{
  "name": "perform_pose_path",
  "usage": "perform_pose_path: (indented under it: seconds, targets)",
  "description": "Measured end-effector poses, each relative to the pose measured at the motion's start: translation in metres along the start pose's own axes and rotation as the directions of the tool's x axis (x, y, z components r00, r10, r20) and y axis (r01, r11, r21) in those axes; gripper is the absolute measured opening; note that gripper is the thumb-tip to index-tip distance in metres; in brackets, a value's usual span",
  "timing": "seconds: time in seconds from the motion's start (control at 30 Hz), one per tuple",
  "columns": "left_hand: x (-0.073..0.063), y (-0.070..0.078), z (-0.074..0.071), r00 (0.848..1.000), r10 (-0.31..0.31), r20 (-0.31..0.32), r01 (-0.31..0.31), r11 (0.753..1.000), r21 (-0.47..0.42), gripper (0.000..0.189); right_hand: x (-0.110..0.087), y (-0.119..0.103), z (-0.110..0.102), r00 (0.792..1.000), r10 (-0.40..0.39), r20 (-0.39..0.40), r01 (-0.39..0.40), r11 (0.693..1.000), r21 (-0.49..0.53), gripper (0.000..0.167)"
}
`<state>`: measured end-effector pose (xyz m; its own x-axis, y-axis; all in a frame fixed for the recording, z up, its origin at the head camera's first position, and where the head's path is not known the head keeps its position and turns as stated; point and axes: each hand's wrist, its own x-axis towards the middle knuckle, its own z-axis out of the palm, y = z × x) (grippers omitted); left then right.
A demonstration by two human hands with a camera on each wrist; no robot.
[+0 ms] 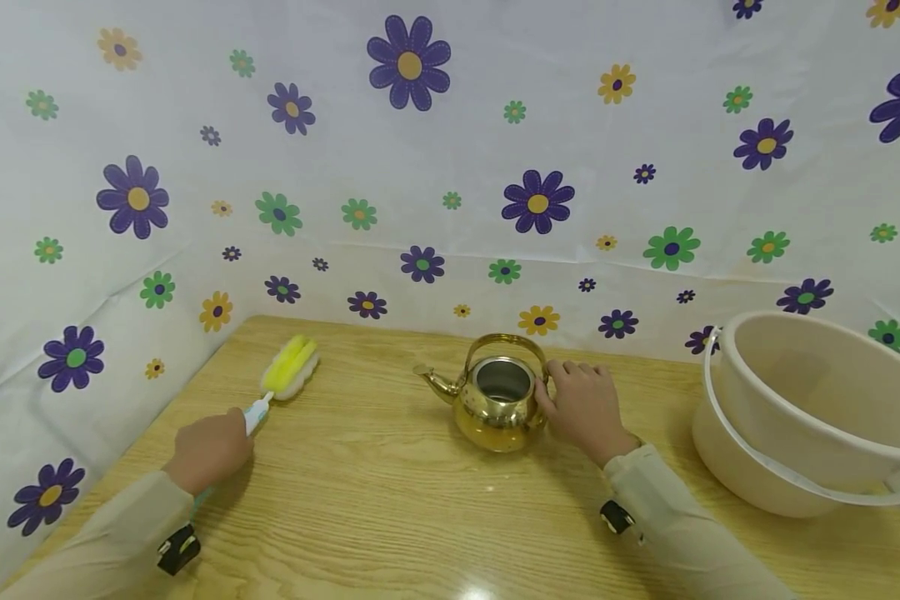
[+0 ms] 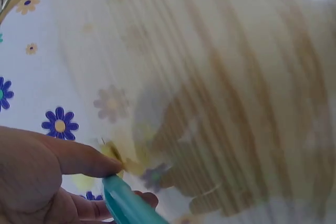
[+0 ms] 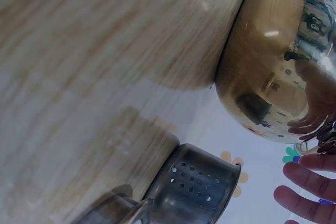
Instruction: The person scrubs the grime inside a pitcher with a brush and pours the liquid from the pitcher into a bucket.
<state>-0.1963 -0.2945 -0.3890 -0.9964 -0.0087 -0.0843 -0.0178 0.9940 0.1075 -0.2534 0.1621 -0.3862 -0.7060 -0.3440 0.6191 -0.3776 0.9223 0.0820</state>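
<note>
In the head view my left hand point(image 1: 212, 450) grips the white and teal handle of a cleaning brush point(image 1: 288, 367) with a yellow and white sponge head. The teal end of the handle point(image 2: 131, 203) slants out from the fingers in the left wrist view. A shiny gold kettle point(image 1: 495, 425) stands upright and lidless on the table, spout to the left, its arched handle raised. At its right side my right hand point(image 1: 585, 408) holds it by the rim and handle base, thumb in front. The kettle's body point(image 3: 268, 61) mirrors that hand in the right wrist view.
A large beige bucket point(image 1: 787, 433) with a bail handle stands on the wooden table point(image 1: 360, 500) at the right. In the right wrist view, a perforated metal strainer point(image 3: 194, 177) sits near the kettle, beside another metal piece point(image 3: 110, 211). Flower-printed cloth point(image 1: 450, 150) hangs behind.
</note>
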Motion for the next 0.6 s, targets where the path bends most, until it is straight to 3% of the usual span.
perform_pose_path:
  seconds: [0.23, 0.33, 0.4, 0.5, 0.6]
  targets:
    - [0.006, -0.017, -0.007, 1.000, -0.018, -0.024, 0.017, 1.000, -0.021, 0.019, -0.001, 0.000, 0.001, 1.000, -0.001, -0.020, 0.001, 1.000, 0.019, 0.018]
    - [0.007, -0.021, -0.006, 0.996, -0.023, -0.086, 0.021, 0.999, -0.029, 0.023, -0.001, 0.000, 0.001, 1.000, 0.003, -0.012, -0.003, 1.000, 0.024, 0.018]
    - [0.007, -0.022, -0.003, 0.985, -0.012, -0.174, 0.008, 1.000, -0.029, 0.024, -0.001, -0.001, 0.001, 1.000, 0.006, -0.009, -0.006, 1.000, 0.026, 0.018]
    - [0.009, -0.023, 0.000, 0.938, 0.022, -0.345, -0.022, 1.000, 0.004, 0.027, -0.001, -0.001, 0.001, 1.000, 0.006, -0.008, -0.005, 1.000, 0.023, 0.019]
    - [0.011, -0.023, 0.002, 0.860, 0.063, -0.506, -0.050, 0.998, 0.040, 0.028, 0.000, -0.001, 0.000, 1.000, 0.007, -0.003, -0.007, 1.000, 0.024, 0.019]
